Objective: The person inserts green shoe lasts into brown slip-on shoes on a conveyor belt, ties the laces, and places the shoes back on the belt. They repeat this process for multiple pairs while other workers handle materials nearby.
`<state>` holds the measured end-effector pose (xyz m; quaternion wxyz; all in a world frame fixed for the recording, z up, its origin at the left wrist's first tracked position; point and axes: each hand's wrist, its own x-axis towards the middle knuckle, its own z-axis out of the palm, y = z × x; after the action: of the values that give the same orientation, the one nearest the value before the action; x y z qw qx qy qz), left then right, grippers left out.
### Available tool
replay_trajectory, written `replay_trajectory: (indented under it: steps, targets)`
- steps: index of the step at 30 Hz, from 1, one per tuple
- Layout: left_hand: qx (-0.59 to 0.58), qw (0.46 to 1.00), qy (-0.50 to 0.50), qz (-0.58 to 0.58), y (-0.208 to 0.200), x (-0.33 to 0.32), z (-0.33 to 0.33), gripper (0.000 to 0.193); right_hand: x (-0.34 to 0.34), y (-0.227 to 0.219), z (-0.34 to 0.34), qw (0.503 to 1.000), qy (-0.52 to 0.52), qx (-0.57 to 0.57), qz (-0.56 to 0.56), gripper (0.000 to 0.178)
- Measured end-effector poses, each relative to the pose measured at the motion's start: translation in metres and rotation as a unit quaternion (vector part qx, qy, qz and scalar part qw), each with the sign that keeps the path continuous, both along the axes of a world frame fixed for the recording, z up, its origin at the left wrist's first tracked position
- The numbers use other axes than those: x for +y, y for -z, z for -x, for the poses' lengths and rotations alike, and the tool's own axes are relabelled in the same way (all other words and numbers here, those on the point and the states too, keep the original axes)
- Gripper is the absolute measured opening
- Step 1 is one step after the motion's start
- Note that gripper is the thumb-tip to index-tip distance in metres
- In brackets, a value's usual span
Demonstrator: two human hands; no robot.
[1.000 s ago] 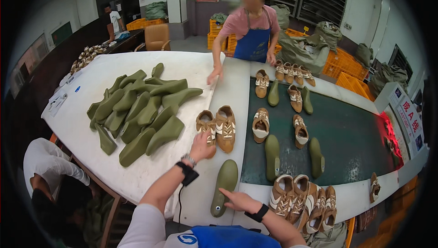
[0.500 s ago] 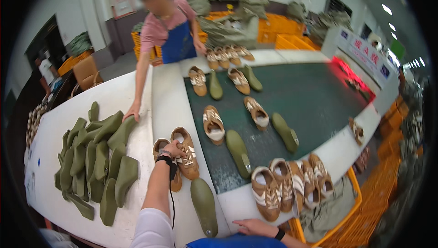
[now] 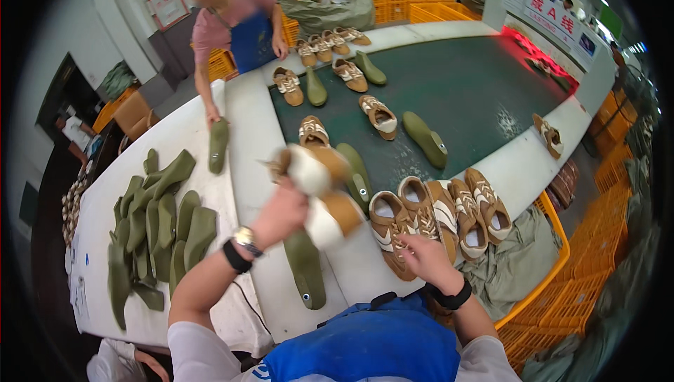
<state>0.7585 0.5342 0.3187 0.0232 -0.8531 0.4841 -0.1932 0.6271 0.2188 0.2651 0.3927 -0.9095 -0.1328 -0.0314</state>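
Observation:
My left hand grips a pair of brown-and-white sneakers, lifted above the table and blurred by motion. Their soles and heels face partly toward me. Under them a green shoe last lies on the white table border. My right hand is at the nearest sneaker of a row on the right border. Its fingers reach over that shoe's laces and look apart, with nothing seen in them. Behind the lifted pair, another sneaker and a green last rest on the dark green belt.
A heap of green lasts covers the left white table. Across from me a co-worker in a blue apron holds one last. More sneakers and lasts stand on the belt. Orange crates line the right side.
My left hand has raised the sneaker pair off the border and swung it right. My right hand has come up to the row. The co-worker has lifted a last from the heap.

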Motion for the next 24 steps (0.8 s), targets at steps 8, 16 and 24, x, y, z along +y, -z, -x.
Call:
replay_trajectory:
  steps: [8,16,24]
  targets:
    - [0.082,0.978,0.174,-0.083,0.110,-0.091,0.095,0.013,-0.037,0.046,-0.051,0.981,0.036,-0.164,0.101,0.031]
    - [0.186,0.969,0.082,-0.139,0.212,-0.146,0.086,0.019,-0.047,0.121,-0.093,0.961,0.021,-0.039,0.274,0.057]
    - [0.130,0.980,0.074,-0.133,0.235,-0.125,0.079,0.023,-0.057,0.111,-0.150,0.898,-0.105,0.183,0.385,0.069]
